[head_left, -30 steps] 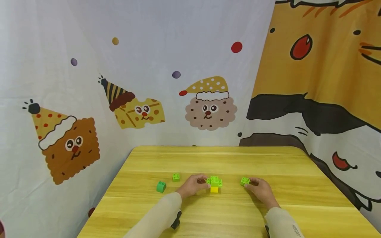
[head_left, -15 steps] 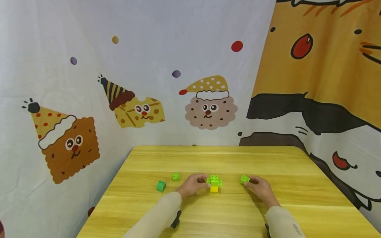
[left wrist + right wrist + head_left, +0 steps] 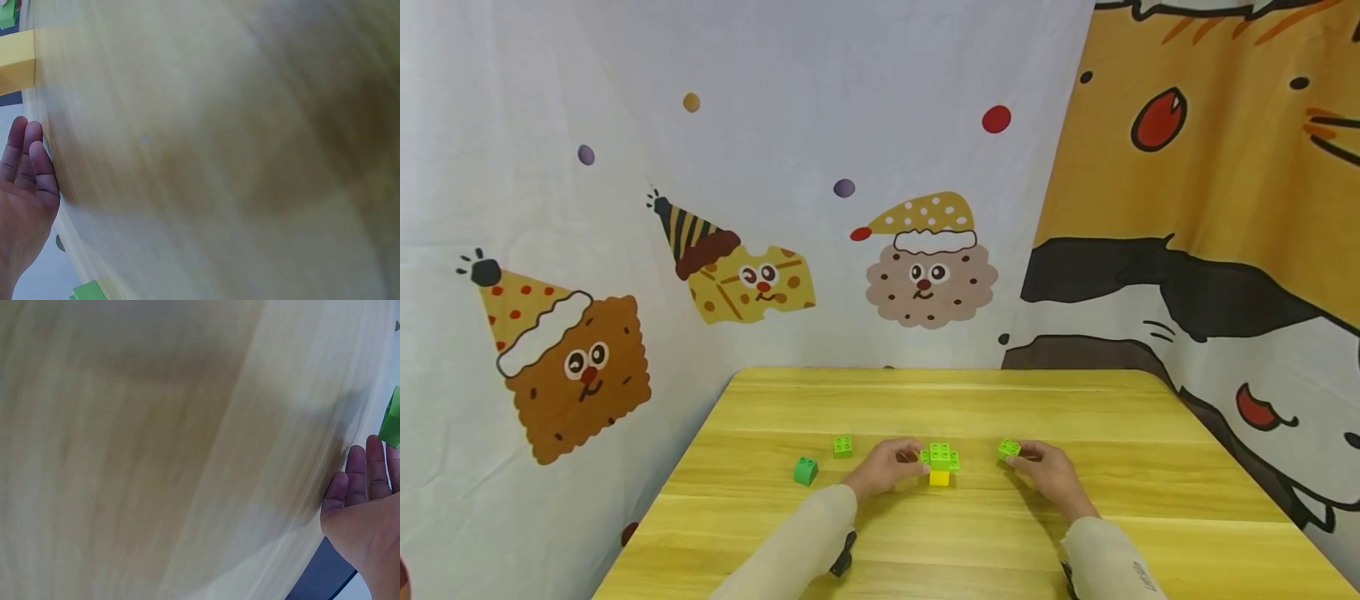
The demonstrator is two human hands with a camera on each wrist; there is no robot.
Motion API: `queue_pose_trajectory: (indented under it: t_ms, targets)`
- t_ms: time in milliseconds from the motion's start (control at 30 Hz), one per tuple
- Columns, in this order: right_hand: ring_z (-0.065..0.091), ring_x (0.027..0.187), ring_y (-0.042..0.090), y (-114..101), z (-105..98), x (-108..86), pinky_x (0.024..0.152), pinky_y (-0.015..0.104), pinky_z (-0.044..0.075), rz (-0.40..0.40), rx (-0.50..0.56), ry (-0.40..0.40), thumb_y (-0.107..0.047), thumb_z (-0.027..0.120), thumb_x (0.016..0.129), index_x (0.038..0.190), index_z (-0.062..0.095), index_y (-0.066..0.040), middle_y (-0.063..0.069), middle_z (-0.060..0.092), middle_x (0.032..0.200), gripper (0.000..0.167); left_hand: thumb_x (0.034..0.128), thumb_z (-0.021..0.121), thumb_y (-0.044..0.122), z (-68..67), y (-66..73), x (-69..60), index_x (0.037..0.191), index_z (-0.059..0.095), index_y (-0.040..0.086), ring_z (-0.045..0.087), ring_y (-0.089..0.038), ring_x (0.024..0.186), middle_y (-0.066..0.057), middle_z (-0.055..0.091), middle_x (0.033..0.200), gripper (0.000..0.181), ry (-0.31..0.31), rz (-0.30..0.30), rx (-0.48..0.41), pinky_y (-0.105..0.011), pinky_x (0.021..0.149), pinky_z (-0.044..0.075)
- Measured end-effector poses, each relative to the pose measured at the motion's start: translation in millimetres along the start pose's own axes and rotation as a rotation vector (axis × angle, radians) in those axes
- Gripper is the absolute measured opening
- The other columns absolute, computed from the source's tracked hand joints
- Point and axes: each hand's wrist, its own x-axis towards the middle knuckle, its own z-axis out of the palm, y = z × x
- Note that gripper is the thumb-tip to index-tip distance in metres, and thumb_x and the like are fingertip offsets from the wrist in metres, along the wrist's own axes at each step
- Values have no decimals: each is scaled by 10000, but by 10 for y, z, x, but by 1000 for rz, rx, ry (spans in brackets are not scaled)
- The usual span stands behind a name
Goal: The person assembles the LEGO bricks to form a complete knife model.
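Observation:
Near the middle of the table stands a small build of toy building blocks, light green on top of a yellow block. The left hand holds the build at its left side with thumb and forefinger. To the right, the right hand pinches a light green block with studs, tilted and apart from the build. In the left wrist view the yellow block shows beyond the fingers; thumb and forefinger are hidden. The right wrist view catches the green block at its edge, above the fingertips.
Left of the left hand lie a loose light green block and a darker green block with a curved side. The wooden table ends at a printed cloth backdrop.
The right hand has moved slightly left with its light green block, closer to the build. The left hand and the build have stayed in place.

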Motion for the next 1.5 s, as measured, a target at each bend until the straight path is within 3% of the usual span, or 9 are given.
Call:
queue_pose_trajectory:
  t_ms: [700, 967, 1167, 1500]
  targets:
    - [610, 1088, 299, -339, 264, 59, 908, 489, 493, -106, -42, -24, -244, 698, 945, 1328, 608, -19, 108, 664, 1173, 452, 912, 741, 286, -15, -47, 9, 1168, 674, 172, 558, -183, 938, 0, 601, 1028, 288, -12, 2, -1, -385, 818, 480]
    - [594, 1118, 324, -482, 353, 81, 894, 469, 508, -145, -42, -37, -235, 699, 947, 1364, 588, -32, 144, 642, 1205, 476, 914, 738, 294, -24, -36, -2, 1166, 676, 173, 557, -197, 946, 3, 599, 1028, 286, -19, 0, -7, -394, 816, 479]
    - [602, 1097, 316, -604, 420, 74, 877, 457, 520, -179, -25, -30, -175, 720, 926, 1280, 653, -34, 114, 669, 1153, 387, 914, 737, 307, -23, -46, 17, 1189, 672, 176, 561, -190, 955, 6, 601, 1044, 311, -16, -7, 0, -390, 821, 484]
    - [591, 1105, 294, -720, 511, 41, 911, 494, 498, -225, 1, -114, -166, 743, 904, 1214, 701, -82, 63, 687, 1156, 324, 919, 731, 308, -31, -26, 21, 1159, 676, 178, 562, -198, 942, -9, 599, 1043, 278, -20, -5, 0, -388, 798, 486]
